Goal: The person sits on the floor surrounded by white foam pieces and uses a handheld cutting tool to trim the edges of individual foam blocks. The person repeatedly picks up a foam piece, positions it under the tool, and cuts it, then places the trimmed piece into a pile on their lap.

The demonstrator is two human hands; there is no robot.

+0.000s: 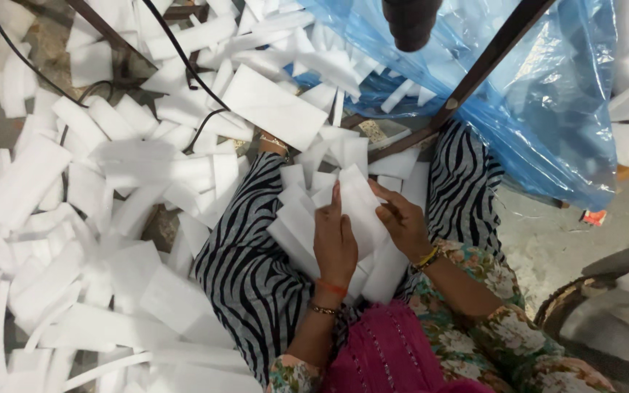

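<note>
My left hand and my right hand both grip a flat white foam sheet held over my lap. The left hand's fingers lie on the sheet's left side, the right hand pinches its right edge. Under the hands, several more white foam pieces are stacked on my lap between my knees in striped black-and-white trousers.
Loose white foam strips cover the floor at left and ahead. A large blue plastic bag lies at the upper right. Dark metal frame legs cross above, black cables run over the foam.
</note>
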